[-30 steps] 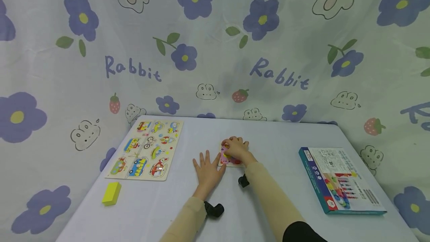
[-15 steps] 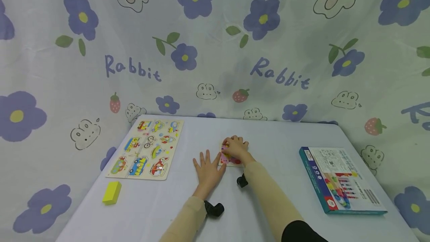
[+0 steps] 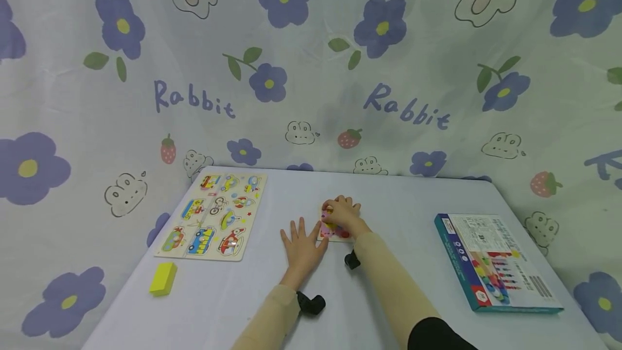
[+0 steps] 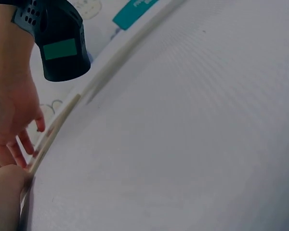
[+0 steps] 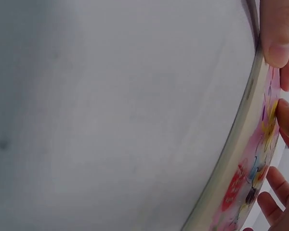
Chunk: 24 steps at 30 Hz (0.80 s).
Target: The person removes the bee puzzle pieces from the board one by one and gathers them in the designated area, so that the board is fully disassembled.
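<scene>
A small pink picture jigsaw puzzle (image 3: 328, 232) lies flat on the table before me. My left hand (image 3: 301, 253) rests beside it, fingers spread straight, with thumb and index finger at its left edge. In the right wrist view the left thumb (image 5: 279, 50) presses on the border of the puzzle (image 5: 238, 187). My right hand (image 3: 344, 215) reaches over the board, its thumb and index finger together on a puzzle piece (image 5: 269, 120) with yellow print. The hand covers most of the picture, so the outline of that piece is hidden.
A wooden vehicle puzzle board (image 3: 211, 217) lies on the left of the white table (image 3: 389, 296), with a yellow block (image 3: 163, 278) in front of it. A flat teal-edged box (image 3: 498, 263) lies at the right. A patterned curtain (image 3: 311, 69) hangs behind.
Both hands stay nearly where they were at the small puzzle; the right fingers shift only slightly on it. The whole head view drifts a little.
</scene>
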Tool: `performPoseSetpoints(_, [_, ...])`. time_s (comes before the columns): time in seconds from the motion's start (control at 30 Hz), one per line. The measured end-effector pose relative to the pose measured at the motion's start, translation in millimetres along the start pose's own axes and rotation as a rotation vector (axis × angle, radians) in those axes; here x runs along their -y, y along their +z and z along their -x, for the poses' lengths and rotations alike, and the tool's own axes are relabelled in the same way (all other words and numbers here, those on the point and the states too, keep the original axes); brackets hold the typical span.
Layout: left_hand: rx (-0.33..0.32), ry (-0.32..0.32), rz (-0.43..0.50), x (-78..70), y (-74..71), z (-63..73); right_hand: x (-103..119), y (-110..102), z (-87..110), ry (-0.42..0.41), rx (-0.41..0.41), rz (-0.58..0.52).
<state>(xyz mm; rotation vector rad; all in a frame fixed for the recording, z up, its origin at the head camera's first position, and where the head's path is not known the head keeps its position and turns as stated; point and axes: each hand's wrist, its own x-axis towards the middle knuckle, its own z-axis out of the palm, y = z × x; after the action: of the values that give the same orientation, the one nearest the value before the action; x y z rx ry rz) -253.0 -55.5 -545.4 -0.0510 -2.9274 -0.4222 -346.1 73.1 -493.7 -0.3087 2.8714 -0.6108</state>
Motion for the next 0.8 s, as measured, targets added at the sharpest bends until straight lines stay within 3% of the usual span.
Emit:
performPoseSetpoints(0.37, [-0.001,0.001,-0.001,-0.8,-3.4,0.5,3.1,1.2,-4.5,-0.047,0.009,0.015])
performPoseSetpoints(0.53, [0.004,-0.003,0.004,-1.3,-2.3,0.9,-0.3,2.8,-4.0,-0.012,-0.029,0.001])
performPoseSetpoints(0.8, [0.000,0.000,0.000,0.6,2.2,0.2,-1.6,2.6,-5.4,-0.018,0.005,0.016])
